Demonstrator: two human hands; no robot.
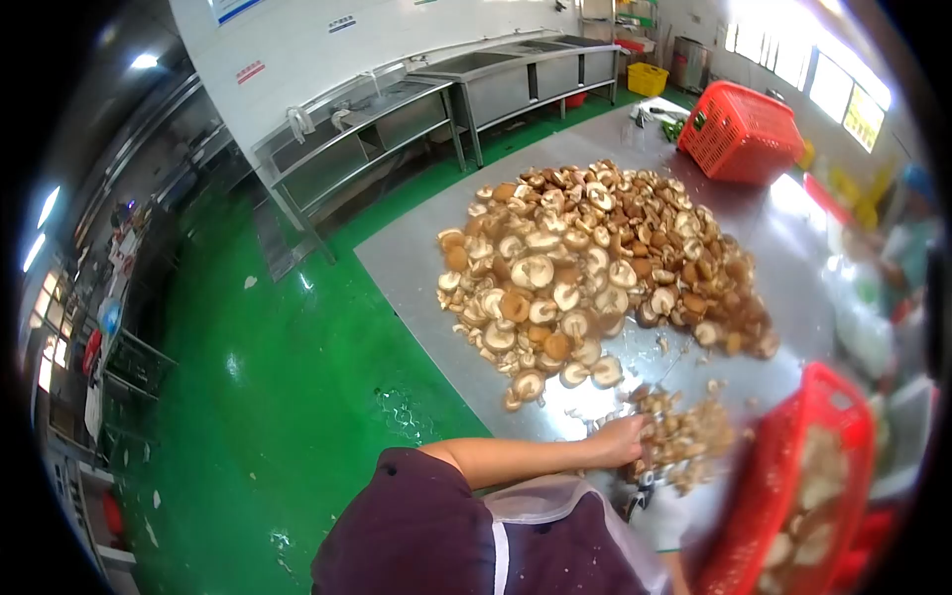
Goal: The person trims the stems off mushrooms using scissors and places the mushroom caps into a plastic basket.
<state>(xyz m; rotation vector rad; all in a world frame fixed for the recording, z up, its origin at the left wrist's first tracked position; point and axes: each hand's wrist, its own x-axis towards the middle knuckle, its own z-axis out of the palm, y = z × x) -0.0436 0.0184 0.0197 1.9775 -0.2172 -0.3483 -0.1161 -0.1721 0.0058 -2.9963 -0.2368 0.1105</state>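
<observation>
Left grip: at the near left edge of the loose stem pieces, fingers curled – whether they are clamped on anything, I cannot tell.
Right grip: out of sight; only a sliver of right forearm shows at the near edge.
Stem pieces: a small, blurred pile on the near part of the surface, between the left grip and the near red basket.
Mushrooms: one broad heap across the middle of the surface, beyond the stem pieces; many lie with pale undersides up, and browner caps gather toward the right.
Near red basket: at the near right, blurred, with pale mushroom pieces inside.
Dark object: just on the near side of the left grip – too small and blurred to name.
Far red basket: on the far right of the surface, past the heap, with green leaves just left of it.
Co-worker: across the surface at the right, blurred, in a blue cap.
Metal sinks: along the far wall, over green floor.
</observation>
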